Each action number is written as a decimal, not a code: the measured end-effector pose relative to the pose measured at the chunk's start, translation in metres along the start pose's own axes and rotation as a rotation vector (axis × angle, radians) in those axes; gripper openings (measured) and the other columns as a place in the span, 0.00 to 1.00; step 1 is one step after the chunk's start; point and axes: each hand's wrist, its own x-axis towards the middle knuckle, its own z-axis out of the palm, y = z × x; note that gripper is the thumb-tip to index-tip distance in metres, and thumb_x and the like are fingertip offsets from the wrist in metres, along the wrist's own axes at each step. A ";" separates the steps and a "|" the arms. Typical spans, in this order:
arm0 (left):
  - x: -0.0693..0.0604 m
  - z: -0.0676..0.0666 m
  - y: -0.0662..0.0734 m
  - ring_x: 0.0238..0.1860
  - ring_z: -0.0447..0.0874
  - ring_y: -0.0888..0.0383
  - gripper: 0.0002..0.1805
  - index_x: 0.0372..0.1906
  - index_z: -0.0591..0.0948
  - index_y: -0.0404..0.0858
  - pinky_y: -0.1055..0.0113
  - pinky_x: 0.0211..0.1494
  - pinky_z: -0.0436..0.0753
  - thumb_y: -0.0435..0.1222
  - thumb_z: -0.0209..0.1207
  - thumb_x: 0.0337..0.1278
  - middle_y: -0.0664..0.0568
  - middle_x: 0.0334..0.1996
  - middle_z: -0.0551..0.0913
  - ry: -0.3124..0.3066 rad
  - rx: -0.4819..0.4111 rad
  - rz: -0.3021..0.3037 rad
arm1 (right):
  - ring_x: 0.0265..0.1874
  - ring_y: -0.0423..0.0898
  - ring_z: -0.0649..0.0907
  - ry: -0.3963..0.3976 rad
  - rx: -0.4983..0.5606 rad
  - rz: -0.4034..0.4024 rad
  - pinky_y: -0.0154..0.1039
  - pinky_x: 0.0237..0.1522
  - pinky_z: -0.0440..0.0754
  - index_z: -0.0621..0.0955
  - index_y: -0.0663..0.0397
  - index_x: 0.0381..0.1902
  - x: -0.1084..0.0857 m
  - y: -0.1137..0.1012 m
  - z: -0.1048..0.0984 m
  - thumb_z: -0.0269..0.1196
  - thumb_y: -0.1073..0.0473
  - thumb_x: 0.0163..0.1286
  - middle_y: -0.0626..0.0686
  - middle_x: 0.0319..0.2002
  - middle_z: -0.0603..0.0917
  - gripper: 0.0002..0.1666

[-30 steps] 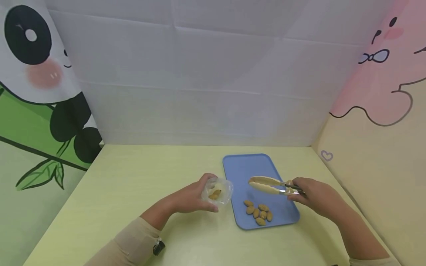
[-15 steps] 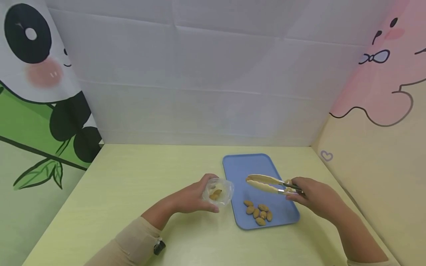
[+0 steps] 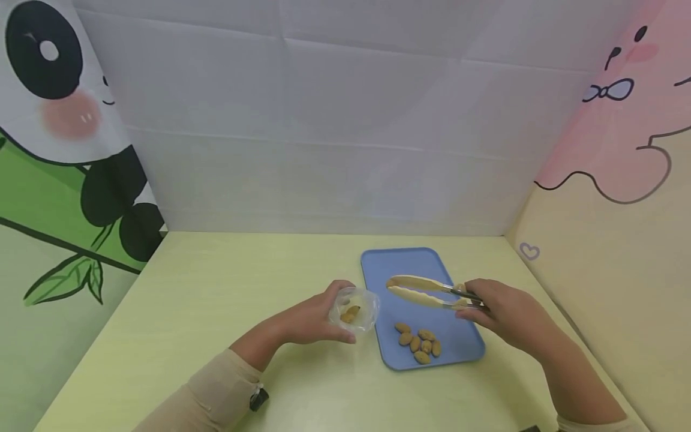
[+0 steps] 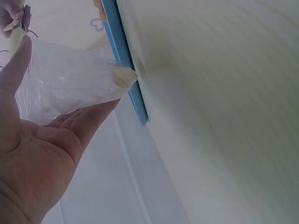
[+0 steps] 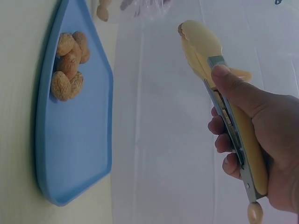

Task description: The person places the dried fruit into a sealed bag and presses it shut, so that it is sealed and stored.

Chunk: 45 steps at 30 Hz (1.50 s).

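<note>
My left hand (image 3: 315, 318) holds a clear plastic bag (image 3: 367, 309) upright with its mouth open, thumb and fingers curled round its sides; a few brown nuts (image 3: 349, 314) lie inside. In the left wrist view the bag (image 4: 70, 79) hangs above the table surface. My right hand (image 3: 510, 315) grips cream-tipped metal tongs (image 3: 421, 291), whose tips are close together over the blue tray (image 3: 410, 267). In the right wrist view the tongs (image 5: 203, 46) show a brown piece at their tips. Several brown nuts (image 3: 415, 344) rest at the tray's near end.
The pale yellow table (image 3: 227, 270) runs back to a white cloth backdrop (image 3: 324, 120). A panda picture covers the left wall, and a pink cartoon figure covers the right wall (image 3: 583, 252).
My right hand and the tongs have moved left and slightly up, nearer the bag. The left hand and its bag stay almost in place, and the nuts on the tray are unmoved.
</note>
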 end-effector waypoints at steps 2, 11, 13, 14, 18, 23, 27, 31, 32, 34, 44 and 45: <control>0.000 -0.001 0.001 0.48 0.75 0.56 0.52 0.70 0.53 0.55 0.58 0.49 0.75 0.57 0.73 0.43 0.45 0.58 0.73 0.001 -0.001 0.001 | 0.25 0.31 0.69 0.020 0.001 -0.021 0.31 0.26 0.68 0.76 0.43 0.39 0.002 -0.005 -0.002 0.69 0.41 0.60 0.34 0.28 0.72 0.18; -0.001 0.000 0.005 0.46 0.76 0.56 0.51 0.70 0.54 0.54 0.59 0.49 0.75 0.55 0.72 0.45 0.45 0.57 0.74 -0.014 -0.025 0.007 | 0.26 0.30 0.70 0.040 0.021 -0.072 0.31 0.27 0.70 0.76 0.42 0.38 0.007 -0.024 -0.009 0.70 0.42 0.59 0.33 0.30 0.75 0.18; -0.001 0.000 0.007 0.46 0.76 0.56 0.50 0.70 0.54 0.53 0.59 0.48 0.76 0.54 0.73 0.46 0.45 0.57 0.74 -0.017 -0.040 0.013 | 0.26 0.30 0.70 0.046 0.020 -0.082 0.31 0.28 0.71 0.76 0.41 0.38 0.007 -0.027 -0.008 0.70 0.42 0.58 0.33 0.30 0.75 0.18; -0.002 0.000 0.007 0.45 0.77 0.56 0.50 0.70 0.54 0.53 0.59 0.48 0.76 0.53 0.73 0.46 0.45 0.57 0.74 -0.017 -0.048 0.015 | 0.26 0.30 0.70 0.049 0.020 -0.090 0.31 0.28 0.71 0.76 0.41 0.38 0.007 -0.029 -0.008 0.71 0.42 0.57 0.33 0.30 0.75 0.19; -0.003 0.001 0.011 0.44 0.78 0.56 0.50 0.70 0.54 0.54 0.60 0.46 0.77 0.52 0.72 0.47 0.44 0.57 0.73 -0.026 -0.079 0.020 | 0.28 0.30 0.72 0.067 0.016 -0.127 0.31 0.29 0.73 0.76 0.41 0.39 0.009 -0.034 -0.006 0.72 0.43 0.55 0.34 0.31 0.77 0.20; -0.004 0.001 0.014 0.44 0.78 0.57 0.49 0.70 0.53 0.57 0.62 0.46 0.78 0.52 0.72 0.48 0.44 0.57 0.73 -0.025 -0.092 0.029 | 0.30 0.30 0.77 0.072 0.032 -0.156 0.32 0.30 0.77 0.77 0.43 0.43 0.011 -0.041 -0.003 0.74 0.43 0.53 0.37 0.34 0.80 0.24; -0.004 0.002 0.014 0.45 0.78 0.57 0.49 0.69 0.53 0.57 0.62 0.47 0.78 0.49 0.73 0.47 0.45 0.59 0.73 -0.014 -0.085 0.046 | 0.35 0.34 0.80 0.036 0.094 -0.123 0.34 0.33 0.79 0.75 0.44 0.52 0.013 -0.044 -0.004 0.73 0.38 0.54 0.40 0.40 0.80 0.33; -0.003 0.002 0.014 0.47 0.77 0.57 0.49 0.68 0.54 0.59 0.61 0.49 0.77 0.51 0.74 0.46 0.47 0.60 0.72 -0.008 -0.070 0.060 | 0.41 0.38 0.78 0.030 0.152 -0.051 0.37 0.36 0.80 0.71 0.43 0.58 0.014 -0.040 -0.008 0.70 0.31 0.52 0.40 0.46 0.76 0.42; -0.003 0.002 0.013 0.48 0.77 0.58 0.49 0.68 0.54 0.60 0.61 0.50 0.76 0.52 0.74 0.45 0.47 0.61 0.72 -0.006 -0.065 0.062 | 0.42 0.38 0.78 0.035 0.162 -0.043 0.37 0.37 0.80 0.70 0.42 0.59 0.014 -0.038 -0.009 0.70 0.30 0.52 0.39 0.46 0.76 0.43; -0.003 0.002 0.013 0.48 0.77 0.57 0.50 0.68 0.54 0.61 0.61 0.50 0.76 0.53 0.74 0.44 0.47 0.61 0.72 -0.002 -0.060 0.070 | 0.43 0.40 0.78 0.044 0.180 -0.037 0.36 0.37 0.80 0.69 0.41 0.60 0.013 -0.034 -0.011 0.70 0.30 0.51 0.39 0.47 0.75 0.44; -0.001 0.003 0.008 0.57 0.75 0.47 0.50 0.69 0.54 0.58 0.57 0.54 0.74 0.51 0.74 0.45 0.44 0.63 0.71 0.005 -0.056 0.076 | 0.44 0.43 0.78 0.033 0.158 0.024 0.42 0.38 0.79 0.68 0.46 0.66 0.006 -0.010 -0.013 0.69 0.31 0.53 0.45 0.51 0.78 0.48; -0.001 0.003 0.007 0.58 0.75 0.47 0.50 0.69 0.54 0.58 0.57 0.54 0.73 0.51 0.74 0.45 0.44 0.63 0.71 0.007 -0.053 0.077 | 0.44 0.44 0.78 0.029 0.156 0.031 0.42 0.38 0.79 0.69 0.46 0.65 0.005 -0.008 -0.013 0.69 0.31 0.54 0.45 0.51 0.78 0.48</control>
